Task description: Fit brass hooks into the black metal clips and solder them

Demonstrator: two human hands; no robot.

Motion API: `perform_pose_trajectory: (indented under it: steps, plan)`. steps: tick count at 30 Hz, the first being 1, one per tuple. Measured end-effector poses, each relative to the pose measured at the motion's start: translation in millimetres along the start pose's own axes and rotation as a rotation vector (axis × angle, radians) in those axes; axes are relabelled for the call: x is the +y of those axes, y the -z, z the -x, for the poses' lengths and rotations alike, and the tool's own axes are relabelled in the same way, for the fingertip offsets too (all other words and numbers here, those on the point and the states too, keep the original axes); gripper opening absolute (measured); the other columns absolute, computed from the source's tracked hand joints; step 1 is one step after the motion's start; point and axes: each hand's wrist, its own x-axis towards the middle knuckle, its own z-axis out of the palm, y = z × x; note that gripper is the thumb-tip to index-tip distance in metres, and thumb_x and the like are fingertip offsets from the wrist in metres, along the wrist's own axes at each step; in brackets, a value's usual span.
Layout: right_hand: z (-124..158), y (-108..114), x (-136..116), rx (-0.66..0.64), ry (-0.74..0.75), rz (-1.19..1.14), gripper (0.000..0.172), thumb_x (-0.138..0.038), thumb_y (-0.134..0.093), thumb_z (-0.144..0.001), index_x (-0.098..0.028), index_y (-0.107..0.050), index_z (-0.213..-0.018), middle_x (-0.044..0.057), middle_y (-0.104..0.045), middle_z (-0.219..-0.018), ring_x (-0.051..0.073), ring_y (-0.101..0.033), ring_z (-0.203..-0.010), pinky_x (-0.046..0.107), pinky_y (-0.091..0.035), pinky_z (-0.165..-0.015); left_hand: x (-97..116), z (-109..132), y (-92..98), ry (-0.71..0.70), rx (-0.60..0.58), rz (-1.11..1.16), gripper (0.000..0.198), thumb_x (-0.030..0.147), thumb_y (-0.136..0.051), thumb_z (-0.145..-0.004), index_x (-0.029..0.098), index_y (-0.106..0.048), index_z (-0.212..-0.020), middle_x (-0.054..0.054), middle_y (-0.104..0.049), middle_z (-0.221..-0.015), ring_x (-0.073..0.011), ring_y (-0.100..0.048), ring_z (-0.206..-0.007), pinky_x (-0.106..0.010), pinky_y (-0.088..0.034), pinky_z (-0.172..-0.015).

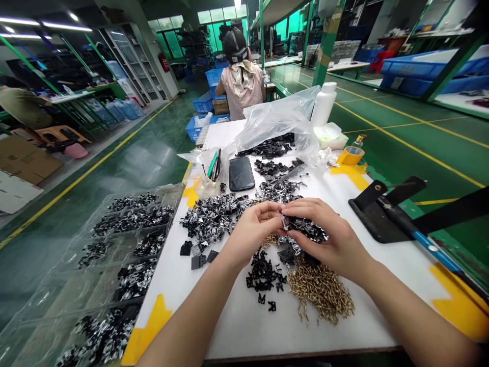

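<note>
Hands (284, 227) boxed by black metal clips (214, 216), brass hooks (320, 290); passage right, toward black clamp plate (376, 216)

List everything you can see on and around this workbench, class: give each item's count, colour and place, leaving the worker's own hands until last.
table: one, white, foreground
phone: one, black, mid-table
bottle: one, white, far end
tape: one roll, yellow, far right
bag: one, clear, far end
tray: one, clear, left of table
brass parts: many, gold, near hands
co-worker: one, pink top, beyond table
crates: several, blue, beyond table
clip: one, black and silver, between hands
left hand: one, bare, touching clip
right hand: one, bare, pinching clip
</note>
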Motion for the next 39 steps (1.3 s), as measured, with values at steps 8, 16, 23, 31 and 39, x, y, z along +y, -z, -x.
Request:
perform_pose_trajectory:
  steps: [8,16,23,31,39]
  plan:
    - [4.9,-0.4,-3.2,0.125,0.001,-0.136,0.035,-0.012,-0.057,-0.079,-0.025,-0.052,-0.112,0.005,-0.057,-0.109,0.023,-0.05,-0.107,0.046,-0.044,-0.092,0.5,-0.2,-0.4,-0.003,-0.022,0.019,0.017,0.013,-0.059,-0.078,0.015,-0.064,-0.094,-0.005,-0.062,-0.086,-0.011,-0.06,-0.073,-0.023,-0.05,-0.072]
    - [6.6,-0.9,1.0,0.336,-0.175,-0.107,0.032,-0.016,-0.057,-0.08,-0.025,-0.053,-0.11,0.006,-0.053,-0.106,0.021,-0.053,-0.098,0.043,-0.045,-0.089,0.8,1.4,0.0,0.01,0.027,0.082,0.017,0.011,-0.062,-0.076,0.015,-0.063,-0.092,-0.003,-0.059,-0.082,-0.0127,-0.065,-0.075,-0.029,-0.051,-0.082]
    - [3.8,-2.0,-2.3,0.122,0.029,0.166,0.04,-0.012,-0.058,-0.079,-0.023,-0.049,-0.116,0.006,-0.056,-0.105,0.023,-0.05,-0.102,0.043,-0.044,-0.087,2.6,4.2,-2.8,-0.062,0.055,-0.043,0.017,0.013,-0.062,-0.075,0.014,-0.063,-0.092,-0.002,-0.06,-0.078,-0.0096,-0.06,-0.069,-0.023,-0.051,-0.071]
    - [4.1,-2.4,1.9,0.057,0.024,0.236,0.036,-0.014,-0.057,-0.081,-0.022,-0.049,-0.116,0.008,-0.055,-0.104,0.023,-0.049,-0.102,0.043,-0.044,-0.087,2.5,3.2,-5.1,-0.099,0.087,-0.107,0.015,0.015,-0.06,-0.075,0.014,-0.065,-0.089,-0.003,-0.061,-0.077,-0.012,-0.059,-0.072,-0.027,-0.051,-0.075]
    - [4.2,-1.3,1.0,0.071,0.019,0.213,0.03,-0.014,-0.055,-0.082,-0.023,-0.049,-0.11,0.007,-0.055,-0.102,0.023,-0.05,-0.1,0.043,-0.045,-0.084,-1.2,4.1,-8.8,-0.153,0.067,-0.047,0.013,0.017,-0.058,-0.077,0.016,-0.063,-0.089,0.002,-0.05,-0.069,-0.0089,-0.054,-0.065,-0.025,-0.053,-0.071]
